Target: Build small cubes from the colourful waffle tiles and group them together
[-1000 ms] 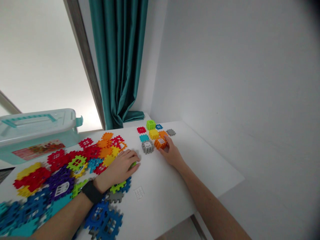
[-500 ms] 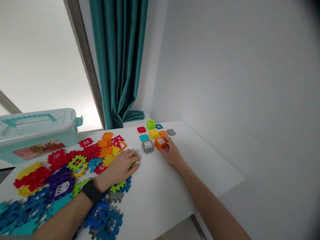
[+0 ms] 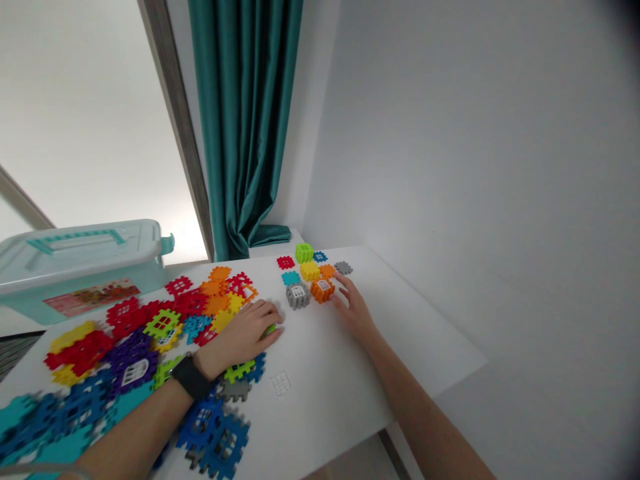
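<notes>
My left hand point(image 3: 260, 324), with a dark watch on its wrist, rests at the right edge of the pile of building pieces. Its curled fingers and thumb close around a lime-green building piece point(image 3: 270, 329), mostly hidden under the hand. My right hand point(image 3: 354, 307) is just right of the orange cube point(image 3: 323, 289), thumb and fingers apart, nothing between them. The orange cube stands on the table and has a white window on its face. Left of it stands a grey cube point(image 3: 298, 296), also with a window. Behind them are a yellow cube point(image 3: 310, 270) and a lime-green cube point(image 3: 304, 253).
Flat pieces in red point(image 3: 285, 263), turquoise point(image 3: 291, 278), blue point(image 3: 320, 256), orange point(image 3: 327, 271) and grey point(image 3: 343, 267) lie around the cubes. Loose interlocking pieces point(image 3: 131, 360) cover the table's left side. A lidded turquoise box point(image 3: 90, 267) stands behind them. A white window insert point(image 3: 281, 385) lies near the front.
My right hand has let go of the orange cube and moved slightly right of it. My left hand stays over the lime-green piece. The camera view has shifted a little.
</notes>
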Demonstrator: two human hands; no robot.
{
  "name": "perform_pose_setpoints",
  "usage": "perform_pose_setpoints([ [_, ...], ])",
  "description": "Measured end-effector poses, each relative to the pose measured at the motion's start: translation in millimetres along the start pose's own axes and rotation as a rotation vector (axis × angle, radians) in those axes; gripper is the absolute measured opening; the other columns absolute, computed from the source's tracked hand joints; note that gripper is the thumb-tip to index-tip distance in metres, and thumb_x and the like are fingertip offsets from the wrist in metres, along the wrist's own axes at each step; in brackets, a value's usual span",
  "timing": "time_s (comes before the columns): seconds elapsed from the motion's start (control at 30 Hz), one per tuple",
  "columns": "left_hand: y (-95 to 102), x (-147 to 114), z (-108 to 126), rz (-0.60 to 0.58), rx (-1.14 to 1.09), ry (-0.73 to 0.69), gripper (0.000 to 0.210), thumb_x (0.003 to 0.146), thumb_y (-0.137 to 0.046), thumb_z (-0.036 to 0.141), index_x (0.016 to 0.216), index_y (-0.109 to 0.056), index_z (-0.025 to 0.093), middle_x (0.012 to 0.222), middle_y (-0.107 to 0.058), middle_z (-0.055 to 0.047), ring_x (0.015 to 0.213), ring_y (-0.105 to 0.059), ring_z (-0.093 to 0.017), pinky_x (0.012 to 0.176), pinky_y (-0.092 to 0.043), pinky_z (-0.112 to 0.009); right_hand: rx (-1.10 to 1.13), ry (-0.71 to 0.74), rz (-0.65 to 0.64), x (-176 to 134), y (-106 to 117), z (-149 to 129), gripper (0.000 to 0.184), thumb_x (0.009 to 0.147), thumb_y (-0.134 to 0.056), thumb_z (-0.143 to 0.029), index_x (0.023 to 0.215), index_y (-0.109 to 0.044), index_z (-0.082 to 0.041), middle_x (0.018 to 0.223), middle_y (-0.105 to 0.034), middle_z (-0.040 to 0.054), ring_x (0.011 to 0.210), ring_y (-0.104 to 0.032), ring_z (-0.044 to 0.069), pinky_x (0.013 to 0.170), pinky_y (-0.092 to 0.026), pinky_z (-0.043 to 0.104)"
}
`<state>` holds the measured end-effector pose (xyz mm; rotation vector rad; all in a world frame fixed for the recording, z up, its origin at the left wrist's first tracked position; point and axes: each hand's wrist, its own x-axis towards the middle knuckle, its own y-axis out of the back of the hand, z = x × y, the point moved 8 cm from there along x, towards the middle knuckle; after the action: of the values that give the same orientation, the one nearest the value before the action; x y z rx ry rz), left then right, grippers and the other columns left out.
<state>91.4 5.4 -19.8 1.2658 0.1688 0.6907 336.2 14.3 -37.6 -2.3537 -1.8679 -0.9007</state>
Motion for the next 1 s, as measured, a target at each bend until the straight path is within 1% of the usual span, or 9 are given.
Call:
perform_pose_setpoints([
  [0.1,5.4,0,2,-0.01,-0.014,-0.011,0.023,0.101,-0.05,0.033,0.109,-0.067,0.021,0.112,-0.065,-0.008,0.107,-0.061,-0.024,0.096,-0.047,-0.038,0.097,0.058,0.023,-2,4,-22,0.045,0.094,-0.058,-0.048,0.135,-0.056,-0.029,0.148,-0.053,0.0086,0.141,-0.045,0.027,0.118,-0.034,0.053],
  [0.2,15.2,-2,-1,-0.006,0.003,0.004,0.025,0.101,-0.048,0.035,0.109,-0.067,0.02,0.111,-0.066,-0.008,0.104,-0.063,-0.023,0.093,-0.049,-0.037,0.254,0.109,0.026,-5,-3,-47,0.042,0.095,-0.059,-0.049,0.131,-0.06,-0.029,0.144,-0.058,0.0077,0.139,-0.049,0.026,0.119,-0.036,0.051],
  [0.37,39.6,-13,-9,0.016,0.041,0.031,0.026,0.101,-0.048,0.037,0.107,-0.067,0.02,0.109,-0.067,-0.008,0.101,-0.065,-0.023,0.091,-0.05,-0.037,0.407,0.092,-0.065,-11,-37,-80,0.041,0.095,-0.059,-0.051,0.13,-0.062,-0.029,0.14,-0.061,0.0083,0.134,-0.054,0.027,0.116,-0.04,0.049],
  [0.5,57.8,-35,-22,0.017,0.081,0.107,0.026,0.101,-0.047,0.035,0.109,-0.067,0.021,0.115,-0.067,-0.008,0.106,-0.063,-0.024,0.095,-0.049,-0.037,0.451,0.079,-0.19,-13,-74,-103,0.04,0.095,-0.061,-0.049,0.129,-0.061,-0.03,0.139,-0.062,0.0098,0.127,-0.06,0.026,0.109,-0.047,0.048],
  [0.57,65.0,-49,-29,0.019,0.109,0.14,0.025,0.101,-0.047,0.033,0.107,-0.068,0.021,0.115,-0.067,-0.008,0.107,-0.062,-0.023,0.096,-0.049,-0.038,0.438,0.054,-0.262,-13,-94,-111,0.038,0.095,-0.06,-0.047,0.129,-0.061,-0.03,0.134,-0.065,0.0099,0.124,-0.063,0.025,0.106,-0.049,0.047],
  [0.67,75.3,-71,-40,0.044,0.153,0.195,0.023,0.1,-0.049,0.033,0.105,-0.069,0.021,0.112,-0.068,-0.008,0.108,-0.061,-0.024,0.099,-0.047,-0.04,0.406,0.0,-0.367,-13,-126,-116,0.032,0.097,-0.057,-0.044,0.123,-0.062,-0.028,0.121,-0.07,0.0086,0.116,-0.067,0.024,0.103,-0.051,0.046],
  [0.8,83.8,-95,-51,0.079,0.172,0.241,0.025,0.099,-0.05,0.033,0.109,-0.069,0.021,0.113,-0.068,-0.008,0.109,-0.061,-0.026,0.098,-0.049,-0.041,0.381,-0.001,-0.495,-15,-164,-123,0.027,0.096,-0.054,-0.034,0.12,-0.061,-0.025,0.117,-0.072,0.0081,0.112,-0.069,0.022,0.1,-0.053,0.042],
  [0.9,88.3,-109,-56,0.147,0.18,0.261,0.024,0.099,-0.051,0.031,0.108,-0.07,0.021,0.114,-0.068,-0.009,0.11,-0.061,-0.026,0.096,-0.05,-0.042,0.242,0.065,-0.559,-15,-183,-131,0.027,0.096,-0.05,-0.027,0.119,-0.063,-0.024,0.117,-0.073,0.0075,0.109,-0.07,0.021,0.098,-0.055,0.041],
  [1.0,92.1,-121,-60,0.235,0.164,0.278,0.022,0.098,-0.051,0.03,0.108,-0.069,0.02,0.116,-0.067,-0.01,0.111,-0.061,-0.026,0.098,-0.05,-0.043,-0.028,0.243,-0.588,-16,-197,-142,0.029,0.094,-0.05,-0.019,0.117,-0.065,-0.024,0.116,-0.073,0.0071,0.11,-0.067,0.022,0.1,-0.052,0.043],
])
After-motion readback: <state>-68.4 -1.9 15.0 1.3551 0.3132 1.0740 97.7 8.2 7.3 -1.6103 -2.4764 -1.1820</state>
